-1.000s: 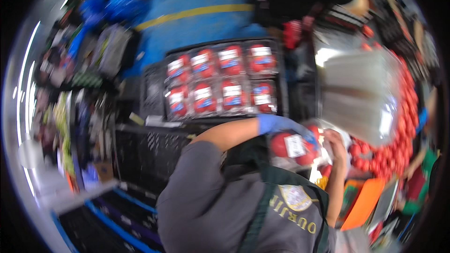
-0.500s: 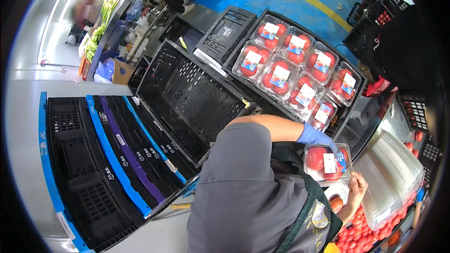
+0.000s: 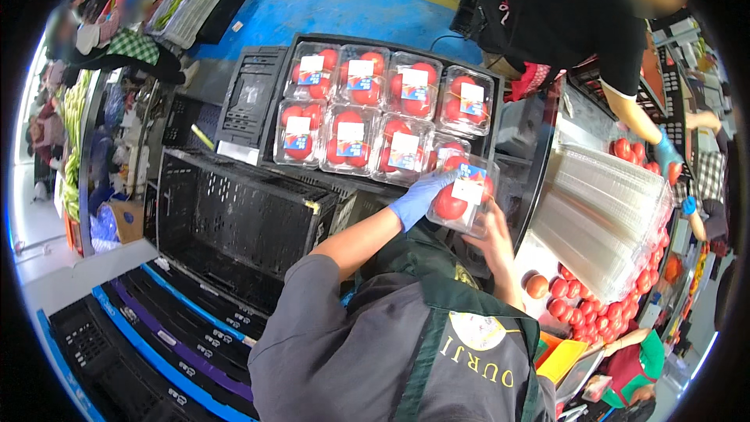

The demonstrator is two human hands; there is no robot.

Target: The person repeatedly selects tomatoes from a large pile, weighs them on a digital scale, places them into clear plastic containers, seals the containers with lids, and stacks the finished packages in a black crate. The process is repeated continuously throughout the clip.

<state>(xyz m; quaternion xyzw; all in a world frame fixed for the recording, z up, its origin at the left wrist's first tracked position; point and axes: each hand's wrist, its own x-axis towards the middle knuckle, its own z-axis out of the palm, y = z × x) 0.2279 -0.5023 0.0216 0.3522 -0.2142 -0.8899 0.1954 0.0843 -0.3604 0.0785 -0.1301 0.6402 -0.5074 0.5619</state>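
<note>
A clear plastic box of tomatoes (image 3: 467,202), with a white and blue label on its lid, is held tilted between my hands. My left hand (image 3: 423,200), in a blue-violet glove, grips its left side, fingers reaching over the lid. Bare, my right hand (image 3: 494,239) holds the lower right edge; some of its fingertips are hidden by the box. The held box overlaps the near right corner of a black crate (image 3: 495,101), where several similar labelled boxes (image 3: 349,141) lie in two rows. One box (image 3: 442,148) there is partly hidden behind the held one.
Left of my arm stands a deep black crate (image 3: 234,207), above folded crates (image 3: 176,344) with blue and purple edges. To my right are stacked clear plastic boxes (image 3: 598,211) and loose tomatoes (image 3: 586,312). A co-worker's blue-gloved hand (image 3: 666,158) is at a tomato beyond.
My view has turned to the right. The tomato box has moved from close beside my body to the filled crate's near right corner, both hands staying on it.
</note>
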